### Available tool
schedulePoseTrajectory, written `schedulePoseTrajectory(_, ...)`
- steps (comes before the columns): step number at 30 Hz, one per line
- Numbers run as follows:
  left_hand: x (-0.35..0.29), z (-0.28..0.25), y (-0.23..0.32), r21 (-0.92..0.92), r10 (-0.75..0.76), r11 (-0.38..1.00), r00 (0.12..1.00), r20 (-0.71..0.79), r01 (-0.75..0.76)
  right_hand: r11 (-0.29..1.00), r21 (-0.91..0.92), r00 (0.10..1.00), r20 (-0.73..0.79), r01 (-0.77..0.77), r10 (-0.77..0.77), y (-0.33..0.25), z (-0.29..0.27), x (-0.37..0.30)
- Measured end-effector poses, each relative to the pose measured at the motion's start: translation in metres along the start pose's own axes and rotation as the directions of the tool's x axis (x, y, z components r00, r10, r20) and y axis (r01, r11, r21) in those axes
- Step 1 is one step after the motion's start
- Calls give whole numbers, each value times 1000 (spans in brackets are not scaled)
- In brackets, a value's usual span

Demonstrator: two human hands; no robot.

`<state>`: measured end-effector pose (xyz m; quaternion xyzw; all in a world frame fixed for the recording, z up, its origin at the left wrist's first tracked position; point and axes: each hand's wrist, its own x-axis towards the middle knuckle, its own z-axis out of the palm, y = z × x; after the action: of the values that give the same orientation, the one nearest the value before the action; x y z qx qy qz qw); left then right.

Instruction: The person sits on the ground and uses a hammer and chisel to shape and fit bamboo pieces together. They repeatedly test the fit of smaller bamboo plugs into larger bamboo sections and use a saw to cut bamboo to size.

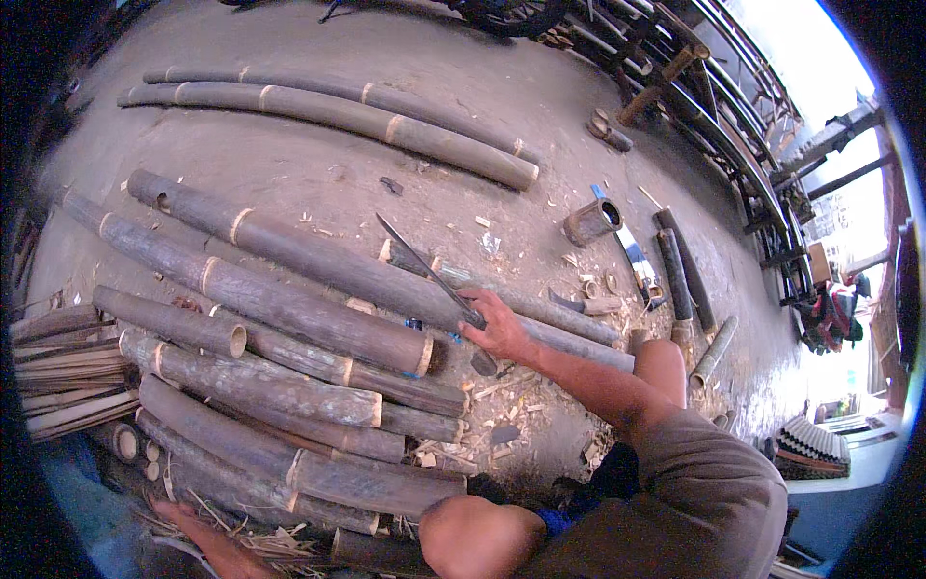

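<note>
My right hand [497,326] is closed round the grip of a long-bladed knife [424,259]. Its narrow dark blade slants up and left to a pointed tip, over a long brown bamboo pole [318,256]. A thicker bamboo pole [280,304] lies on the near side of it, its cut end close to my hand. At the lower left, my left hand [172,513] is low beside several bamboo poles and thin loose strips [207,516]. Its fingers are too blurred and dim to show whether they grip anything.
Cut bamboo poles [260,367] lie stacked at left, beside a bundle of split slats [72,372]. Two poles [338,111] lie farther off. Right of my hand are a handsaw [635,259], a bamboo cup-like section [591,222], a curved blade [566,301] and wood chips [521,396].
</note>
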<state>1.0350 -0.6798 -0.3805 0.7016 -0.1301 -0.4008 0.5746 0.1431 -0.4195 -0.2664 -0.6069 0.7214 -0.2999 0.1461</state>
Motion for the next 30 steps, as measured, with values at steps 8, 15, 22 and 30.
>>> schedulePoseTrajectory(8, -35, 43, 2, 119, 106, 989, 983, -151, -88, 1000, -24, 1000, 7, -6, 6, -2, -3, 0)
schedulePoseTrajectory(15, -168, 167, 39, 329, 77, 944, 968, -240, 7, 999, -32, 999, 16, -40, 41, -5, -15, -14)
schedulePoseTrajectory(22, -186, 181, 3, 441, 464, 715, 840, 282, -543, 997, 78, 1000, 13, -5, 4, 7, -3, 3)
schedulePoseTrajectory(30, -461, 315, 54, 429, 646, 126, 402, 649, -894, 946, 72, 911, 301, -316, 281, 10, -145, -24)
